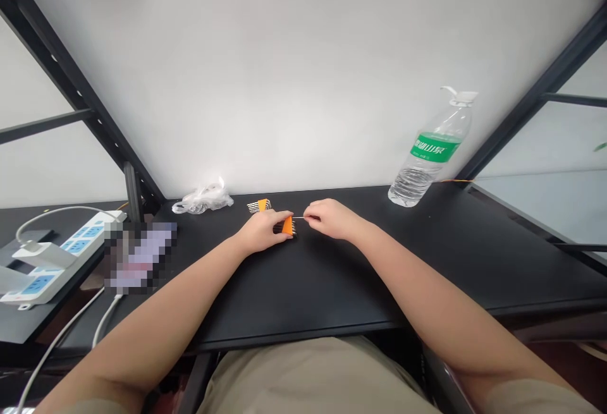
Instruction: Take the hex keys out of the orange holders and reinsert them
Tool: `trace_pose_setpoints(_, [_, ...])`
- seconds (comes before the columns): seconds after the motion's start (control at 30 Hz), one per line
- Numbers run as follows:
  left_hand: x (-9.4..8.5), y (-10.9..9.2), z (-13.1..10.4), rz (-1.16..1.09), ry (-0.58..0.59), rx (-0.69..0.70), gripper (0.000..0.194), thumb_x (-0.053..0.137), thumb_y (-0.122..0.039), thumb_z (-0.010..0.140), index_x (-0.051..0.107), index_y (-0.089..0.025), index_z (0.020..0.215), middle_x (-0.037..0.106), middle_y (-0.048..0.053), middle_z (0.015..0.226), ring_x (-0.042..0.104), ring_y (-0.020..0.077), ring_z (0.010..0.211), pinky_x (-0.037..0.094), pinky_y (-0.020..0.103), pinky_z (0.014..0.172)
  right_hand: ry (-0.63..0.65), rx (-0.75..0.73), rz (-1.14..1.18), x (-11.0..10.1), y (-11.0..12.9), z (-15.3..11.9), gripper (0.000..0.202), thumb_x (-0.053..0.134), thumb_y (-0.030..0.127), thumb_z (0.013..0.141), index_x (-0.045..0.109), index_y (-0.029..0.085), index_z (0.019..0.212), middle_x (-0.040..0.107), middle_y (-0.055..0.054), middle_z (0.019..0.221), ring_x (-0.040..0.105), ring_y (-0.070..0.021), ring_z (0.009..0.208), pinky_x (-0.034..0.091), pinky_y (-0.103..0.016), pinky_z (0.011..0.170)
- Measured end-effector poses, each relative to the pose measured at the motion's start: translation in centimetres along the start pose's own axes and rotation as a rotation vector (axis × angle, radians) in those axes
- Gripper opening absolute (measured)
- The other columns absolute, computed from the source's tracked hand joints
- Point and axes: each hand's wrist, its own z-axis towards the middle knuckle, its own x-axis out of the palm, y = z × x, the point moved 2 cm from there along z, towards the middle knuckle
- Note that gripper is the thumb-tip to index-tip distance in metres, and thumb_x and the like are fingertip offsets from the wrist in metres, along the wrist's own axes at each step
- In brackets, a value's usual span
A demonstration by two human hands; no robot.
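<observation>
Over the middle of the black desk, my left hand is closed around an orange hex key holder, with several metal key ends showing at its right side. A thin metal hex key spans the short gap between the holder and my right hand. My right fingertips pinch the outer end of that key; whether its other end sits in the holder is too small to tell. Just behind my left hand lies a second orange holder with several keys fanned out to the left.
A crumpled clear plastic bag lies at the back left. Toward the back right stands a large water bottle with a green label. A white power strip, cables and a blurred-out device are on the left. Black frame posts flank the desk.
</observation>
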Motion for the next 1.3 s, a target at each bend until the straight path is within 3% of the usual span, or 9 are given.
trace_pose_setpoints(0.83, [0.2,-0.1,0.1,0.039,-0.022,0.026,0.057,0.073,-0.048,0.084,0.061,-0.031,0.137,0.069,0.005,0.101,0.067,0.0236,0.093,0.054,0.036,0.085,0.013,-0.053,-0.152,0.4,0.5,-0.2,0.029,0.050,0.019,0.099,0.066,0.019,0.075,0.055,-0.004,0.076,0.047,-0.0155,0.066,0.028,-0.031,0.062])
trace_pose_setpoints(1.17, [0.1,0.1,0.0,0.042,-0.024,0.054,0.056,0.074,-0.049,0.084,0.064,-0.029,0.135,0.069,0.005,0.097,0.066,0.0233,0.091,0.053,0.036,0.085,0.020,-0.034,-0.235,1.3,0.6,-0.1,0.032,0.044,0.020,0.102,0.071,0.018,0.085,0.053,-0.005,0.079,0.040,-0.0153,0.061,0.023,-0.032,0.059])
trace_pose_setpoints(1.3, [-0.3,0.0,0.0,0.000,-0.029,0.030,0.053,0.075,-0.049,0.083,0.066,-0.030,0.132,0.071,0.004,0.098,0.066,0.0234,0.092,0.052,0.037,0.086,-0.011,-0.052,-0.150,1.5,0.7,0.0,0.030,0.046,0.021,0.102,0.073,0.020,0.090,0.056,-0.005,0.082,0.046,-0.0160,0.065,0.028,-0.031,0.061])
